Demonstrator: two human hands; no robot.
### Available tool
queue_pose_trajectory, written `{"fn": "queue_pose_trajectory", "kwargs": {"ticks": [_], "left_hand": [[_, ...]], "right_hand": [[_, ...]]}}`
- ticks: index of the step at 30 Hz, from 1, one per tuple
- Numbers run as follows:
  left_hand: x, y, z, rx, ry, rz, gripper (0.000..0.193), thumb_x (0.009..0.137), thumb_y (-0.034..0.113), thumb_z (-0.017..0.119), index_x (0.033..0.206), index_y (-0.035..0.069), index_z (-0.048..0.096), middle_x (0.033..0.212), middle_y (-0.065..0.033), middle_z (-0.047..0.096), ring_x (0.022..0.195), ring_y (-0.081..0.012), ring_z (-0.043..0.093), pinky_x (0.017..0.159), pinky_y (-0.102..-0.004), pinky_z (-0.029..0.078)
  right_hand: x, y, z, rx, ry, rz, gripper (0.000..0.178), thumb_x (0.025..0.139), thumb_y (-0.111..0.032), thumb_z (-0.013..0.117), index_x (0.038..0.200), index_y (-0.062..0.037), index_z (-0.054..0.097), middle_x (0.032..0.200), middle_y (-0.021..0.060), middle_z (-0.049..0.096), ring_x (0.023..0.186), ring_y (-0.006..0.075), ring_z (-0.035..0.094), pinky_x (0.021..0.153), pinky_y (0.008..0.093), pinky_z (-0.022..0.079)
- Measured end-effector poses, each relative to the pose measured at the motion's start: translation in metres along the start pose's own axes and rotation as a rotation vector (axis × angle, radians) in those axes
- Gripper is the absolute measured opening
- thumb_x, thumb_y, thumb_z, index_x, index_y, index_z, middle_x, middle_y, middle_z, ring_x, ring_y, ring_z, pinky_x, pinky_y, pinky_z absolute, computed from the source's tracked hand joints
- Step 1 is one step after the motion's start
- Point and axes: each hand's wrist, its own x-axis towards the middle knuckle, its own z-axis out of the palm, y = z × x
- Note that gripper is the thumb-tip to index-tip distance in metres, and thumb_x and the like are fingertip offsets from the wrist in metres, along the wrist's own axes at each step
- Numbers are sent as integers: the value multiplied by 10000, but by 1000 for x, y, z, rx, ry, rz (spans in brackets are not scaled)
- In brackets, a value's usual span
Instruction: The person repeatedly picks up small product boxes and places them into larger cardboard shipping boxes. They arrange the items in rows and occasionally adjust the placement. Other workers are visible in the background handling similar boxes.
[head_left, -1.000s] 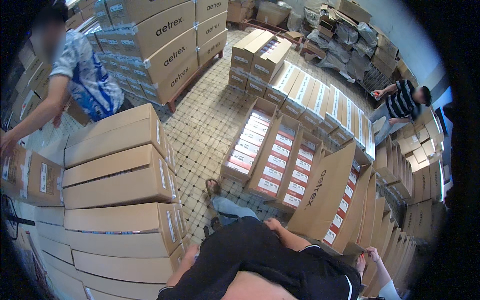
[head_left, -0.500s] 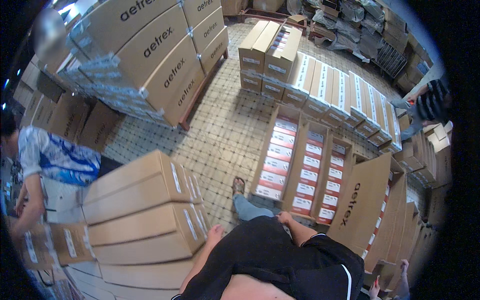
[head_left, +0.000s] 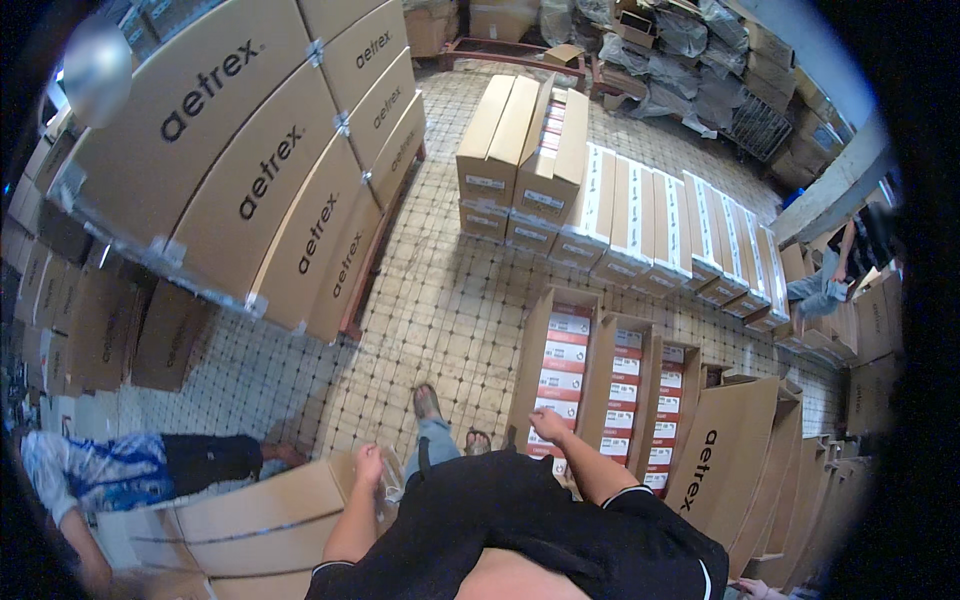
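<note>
My left hand (head_left: 369,465) is raised beside a brown carton (head_left: 338,465) at the lower left, its fingers curled in and nothing showing in them. In front of me to the right, my right hand (head_left: 547,425) hovers over an open long carton (head_left: 526,350), fingers also curled, with no object visible in it. Inside that carton stands a row of white and red shoe boxes (head_left: 566,357). Two more open cartons beside it hold similar boxes (head_left: 622,392). I cannot tell whether my right hand touches the shoe boxes.
Taped cartons (head_left: 650,215) line up beyond the open ones. A pallet stack of large cartons (head_left: 250,180) rises at left. An upright carton flap (head_left: 715,450) stands at right. A co-worker in a patterned shirt (head_left: 100,470) bends at lower left; another person (head_left: 855,250) is far right.
My view has shifted forward and turned. My right hand has moved out from my waist over the open carton. My left hand has risen. The co-worker at left now appears lower.
</note>
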Motion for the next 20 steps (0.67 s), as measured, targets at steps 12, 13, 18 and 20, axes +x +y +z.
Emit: {"fn": "queue_pose_trajectory", "kwargs": {"ticks": [12, 13, 18, 20], "left_hand": [[241, 149, -33, 962, -528, 351, 382, 837, 313, 586, 1049, 1, 652, 1016, -229, 674, 953, -370, 648, 802, -457, 497], [270, 182, -39, 984, -510, 396, 381, 838, 305, 586, 1048, -7, 649, 1017, -237, 671, 961, -376, 646, 805, -460, 497], [428, 375, -45, 314, -185, 471, 234, 859, 209, 602, 978, 8, 618, 944, -169, 679, 902, -297, 640, 834, -417, 501], [497, 456, -44, 350, -135, 509, 454, 903, 285, 615, 1300, 91, 508, 1024, -161, 692, 925, -304, 660, 845, -467, 504]], "right_hand": [[138, -42, -16, -132, 71, 310, 380, 831, -352, 591, 879, 6, 712, 729, 151, 688, 617, 235, 658, 566, 369, 514], [160, -70, -22, 14, 143, 278, 385, 846, -344, 585, 894, 19, 705, 718, 142, 684, 603, 231, 645, 546, 358, 499], [266, -243, -69, 249, 293, 105, 479, 882, -401, 555, 1189, -40, 631, 1169, 193, 646, 1106, 361, 606, 955, 404, 470], [285, -307, -92, 364, 299, 152, 501, 883, -415, 578, 1237, -64, 612, 1217, 217, 622, 1164, 308, 592, 1010, 400, 439]]}}
